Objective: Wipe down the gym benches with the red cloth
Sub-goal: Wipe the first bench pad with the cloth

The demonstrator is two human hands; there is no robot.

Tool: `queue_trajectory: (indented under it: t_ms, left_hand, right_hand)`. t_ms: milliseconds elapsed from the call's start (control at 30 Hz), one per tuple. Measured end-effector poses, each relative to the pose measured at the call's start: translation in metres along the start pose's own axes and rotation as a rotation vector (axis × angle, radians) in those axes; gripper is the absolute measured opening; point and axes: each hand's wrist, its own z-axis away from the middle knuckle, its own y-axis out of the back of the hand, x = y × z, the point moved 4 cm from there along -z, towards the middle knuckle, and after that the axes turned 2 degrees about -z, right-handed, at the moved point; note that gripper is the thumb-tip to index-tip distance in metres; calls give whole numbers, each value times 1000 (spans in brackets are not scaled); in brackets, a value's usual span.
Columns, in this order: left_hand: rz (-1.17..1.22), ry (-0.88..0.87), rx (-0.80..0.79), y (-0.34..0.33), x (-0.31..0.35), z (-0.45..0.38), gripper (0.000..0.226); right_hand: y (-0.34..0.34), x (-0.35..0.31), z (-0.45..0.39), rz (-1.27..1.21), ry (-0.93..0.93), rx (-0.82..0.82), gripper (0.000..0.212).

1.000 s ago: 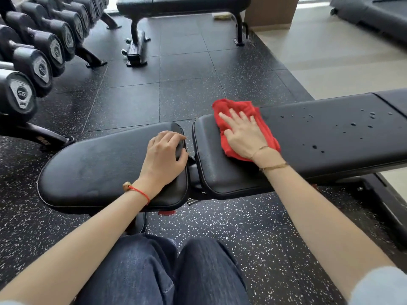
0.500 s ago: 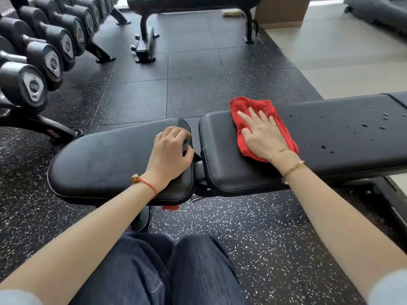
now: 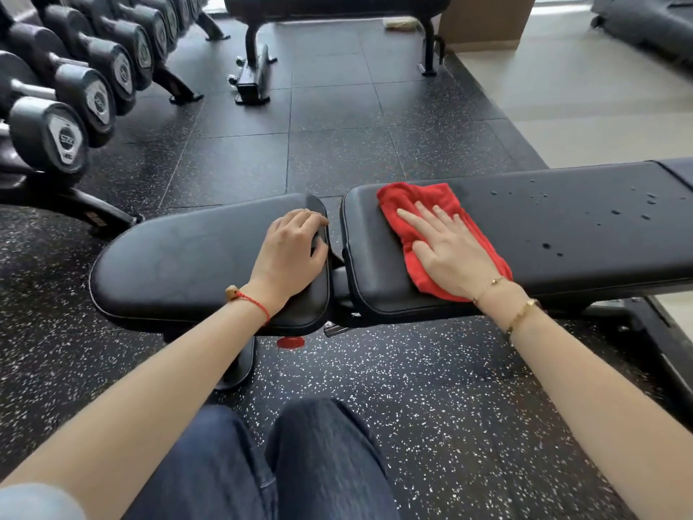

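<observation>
Our right hand (image 3: 452, 253) lies flat, fingers spread, pressing the red cloth (image 3: 423, 204) on the long pad of the bench (image 3: 562, 234) near its left end. Our left hand (image 3: 290, 253) curls over the seat pad (image 3: 180, 257) edge, gripping it. The cloth looks soft, light and bunchy; a flat palm should steer it best. The droplets (image 3: 615, 212) sit further right. The bench's far end is cut off.

Dumbbells (image 3: 67, 103) racked far left; cardboard box (image 3: 483, 16) beyond
</observation>
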Motion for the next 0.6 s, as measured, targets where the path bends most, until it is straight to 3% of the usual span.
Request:
queue_trajectory:
  t_ms: [167, 400, 600]
  left_hand:
    - [1, -19, -3, 2, 2, -3, 41]
    - [-20, -75, 13, 0, 1, -1, 28]
    - [-122, -53, 81, 4, 11, 6, 30]
  right_hand:
    - [-5, -13, -56, 54, -174, 1, 54]
    - [-21, -58, 3, 28, 112, 22, 58]
    - [-5, -16, -7, -26, -92, 26, 55]
